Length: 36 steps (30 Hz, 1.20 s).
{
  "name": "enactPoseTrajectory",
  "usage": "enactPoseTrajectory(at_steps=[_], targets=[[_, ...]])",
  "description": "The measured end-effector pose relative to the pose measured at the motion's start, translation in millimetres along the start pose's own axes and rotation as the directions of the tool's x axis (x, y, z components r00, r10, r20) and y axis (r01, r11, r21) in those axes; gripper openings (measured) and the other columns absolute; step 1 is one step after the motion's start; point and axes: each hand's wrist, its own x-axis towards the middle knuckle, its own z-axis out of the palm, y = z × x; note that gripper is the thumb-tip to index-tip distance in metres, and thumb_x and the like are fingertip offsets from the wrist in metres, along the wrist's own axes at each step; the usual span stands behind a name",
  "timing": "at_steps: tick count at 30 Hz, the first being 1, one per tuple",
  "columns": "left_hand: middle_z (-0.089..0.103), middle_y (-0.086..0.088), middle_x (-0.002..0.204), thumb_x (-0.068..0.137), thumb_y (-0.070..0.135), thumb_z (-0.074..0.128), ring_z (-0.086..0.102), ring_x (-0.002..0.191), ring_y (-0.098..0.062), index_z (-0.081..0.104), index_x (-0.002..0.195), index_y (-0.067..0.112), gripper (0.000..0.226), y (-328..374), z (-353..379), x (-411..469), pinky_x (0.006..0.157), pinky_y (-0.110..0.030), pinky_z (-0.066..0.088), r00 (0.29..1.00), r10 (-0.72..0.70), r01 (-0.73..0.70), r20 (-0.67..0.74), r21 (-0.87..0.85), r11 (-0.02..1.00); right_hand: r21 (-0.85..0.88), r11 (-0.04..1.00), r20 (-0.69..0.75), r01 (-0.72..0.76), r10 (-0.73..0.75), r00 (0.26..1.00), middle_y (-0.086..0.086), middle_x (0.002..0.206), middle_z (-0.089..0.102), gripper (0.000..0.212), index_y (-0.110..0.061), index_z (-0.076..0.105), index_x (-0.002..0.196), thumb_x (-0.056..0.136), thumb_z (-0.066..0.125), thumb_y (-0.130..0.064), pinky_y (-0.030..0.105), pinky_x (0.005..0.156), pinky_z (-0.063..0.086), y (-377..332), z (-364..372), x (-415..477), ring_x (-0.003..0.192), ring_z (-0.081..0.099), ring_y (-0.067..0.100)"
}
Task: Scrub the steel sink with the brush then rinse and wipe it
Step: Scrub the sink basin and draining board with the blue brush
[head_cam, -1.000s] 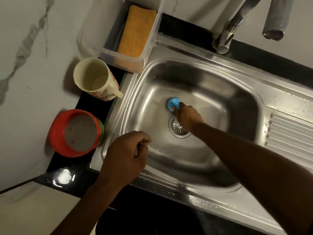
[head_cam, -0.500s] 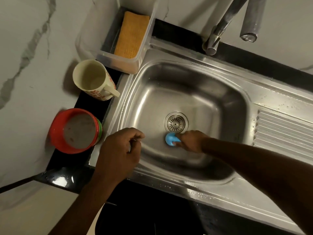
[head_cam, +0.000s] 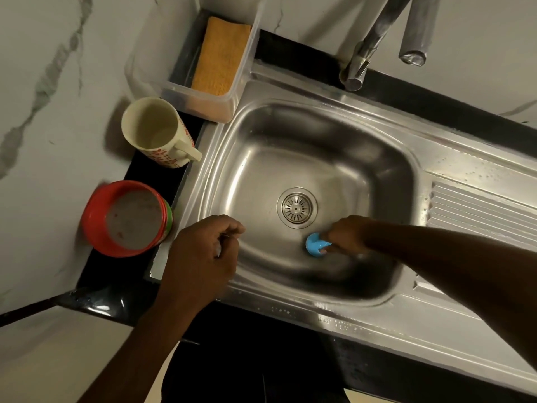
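The steel sink (head_cam: 363, 135) fills the middle of the view, with its round drain strainer (head_cam: 296, 207) on the basin floor. My right hand (head_cam: 345, 238) reaches down into the basin and grips a small blue brush (head_cam: 315, 245), pressed to the floor just in front of the drain. My left hand (head_cam: 200, 257) hovers over the sink's front left rim, its fingers curled in with nothing visible in them.
A tap spout (head_cam: 360, 62) hangs over the back rim. A clear tub (head_cam: 203, 97) with an orange cloth (head_cam: 220, 53) stands at the back left. A cream mug (head_cam: 158, 133) and red bowl (head_cam: 125, 219) sit left of the sink. The ribbed drainboard (head_cam: 479, 210) lies right.
My right hand has dragged the blue brush from behind the drain toward the front of the basin, then a little to the right. My left hand has barely moved.
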Motion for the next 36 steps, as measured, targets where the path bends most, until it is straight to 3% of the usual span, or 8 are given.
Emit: enactPoseTrajectory(at_steps=[4, 7, 14, 17, 21, 23, 30, 36], targets=[[0.073, 0.016, 0.091, 0.094, 0.005, 0.070, 0.069, 0.087, -0.003, 0.076, 0.100, 0.019, 0.017, -0.5, 3.7, 0.2, 0.077, -0.022, 0.056, 1.000, 0.015, -0.015, 0.012, -0.003, 1.000, 0.270, 0.962, -0.205, -0.022, 0.079, 0.976, 0.010, 0.132, 0.065, 0.052, -0.024, 0.052, 0.143, 0.105, 0.043, -0.058, 0.035, 0.094, 0.045, -30.3, 3.3, 14.8, 0.116, 0.063, 0.030], [0.073, 0.014, 0.090, 0.094, 0.005, 0.068, 0.069, 0.087, -0.003, 0.076, 0.100, 0.017, 0.015, 1.6, 6.4, 2.4, 0.076, -0.022, 0.056, 0.999, 0.046, -0.046, 0.023, -0.005, 0.999, 0.361, 0.931, -0.153, 0.054, 0.002, 0.988, 0.006, 0.132, 0.066, 0.051, -0.025, 0.054, 0.143, 0.105, 0.047, -0.057, 0.034, 0.094, 0.044, -55.2, 10.4, 20.2, 0.117, 0.063, 0.027], [0.072, 0.018, 0.090, 0.091, 0.020, 0.058, 0.068, 0.088, 0.000, 0.076, 0.100, 0.021, 0.020, 5.9, 4.7, 6.6, 0.077, -0.014, 0.054, 0.999, 0.029, -0.028, 0.025, -0.035, 0.999, -0.100, 0.993, 0.133, 0.059, -0.046, 0.990, -0.004, 0.133, 0.067, 0.045, -0.035, 0.062, 0.135, 0.098, 0.055, -0.059, 0.033, 0.105, 0.048, 4.6, -7.4, -11.1, 0.119, 0.065, 0.025], [0.072, 0.018, 0.090, 0.092, 0.018, 0.059, 0.068, 0.090, 0.001, 0.076, 0.100, 0.019, 0.019, 4.6, 4.4, 7.1, 0.077, -0.007, 0.049, 1.000, 0.025, -0.024, 0.015, -0.040, 0.999, 0.225, 0.962, -0.138, -0.156, 0.190, 0.972, 0.002, 0.137, 0.066, 0.053, -0.030, 0.059, 0.141, 0.101, 0.050, -0.062, 0.036, 0.109, 0.046, 30.7, -8.8, -3.2, 0.123, 0.063, 0.026], [0.073, 0.015, 0.092, 0.094, 0.012, 0.064, 0.069, 0.091, -0.002, 0.076, 0.100, 0.019, 0.015, 1.6, 7.3, 5.7, 0.077, -0.011, 0.052, 0.999, 0.022, -0.021, 0.036, -0.034, 0.999, 0.841, 0.528, -0.281, -0.119, 0.613, 0.739, 0.012, 0.135, 0.065, 0.049, -0.016, 0.055, 0.145, 0.106, 0.052, -0.046, 0.034, 0.100, 0.049, 36.9, -13.4, 22.4, 0.111, 0.064, 0.026], [0.074, 0.014, 0.092, 0.092, 0.017, 0.060, 0.069, 0.090, -0.004, 0.076, 0.101, 0.018, 0.019, 2.5, 7.6, 6.1, 0.077, -0.018, 0.055, 0.999, 0.034, -0.032, 0.039, -0.039, 0.999, 0.878, 0.464, -0.250, -0.115, 0.650, 0.717, 0.014, 0.134, 0.064, 0.048, -0.013, 0.055, 0.144, 0.107, 0.052, -0.044, 0.036, 0.099, 0.048, 23.6, -13.4, 23.5, 0.113, 0.064, 0.029], [0.073, 0.015, 0.088, 0.091, 0.031, 0.053, 0.069, 0.080, -0.007, 0.075, 0.097, 0.021, 0.025, 14.3, 7.5, 12.1, 0.068, -0.037, 0.060, 0.996, 0.083, -0.082, 0.041, -0.044, 0.996, 0.724, 0.659, -0.174, -0.201, 0.457, 0.872, 0.016, 0.143, 0.062, 0.054, -0.007, 0.053, 0.147, 0.107, 0.051, -0.043, 0.035, 0.105, 0.045, -45.2, 21.9, -0.4, 0.128, 0.060, 0.034], [0.074, 0.015, 0.090, 0.091, 0.025, 0.056, 0.070, 0.084, -0.005, 0.076, 0.099, 0.019, 0.022, 12.2, 3.2, 14.7, 0.072, -0.030, 0.060, 0.995, 0.092, -0.090, 0.044, -0.042, 0.995, 0.868, 0.455, -0.139, -0.201, 0.610, 0.780, 0.006, 0.146, 0.055, 0.043, -0.002, 0.046, 0.150, 0.112, 0.046, -0.020, 0.020, 0.110, 0.033, -46.5, 39.1, -9.8, 0.145, 0.046, 0.028]])
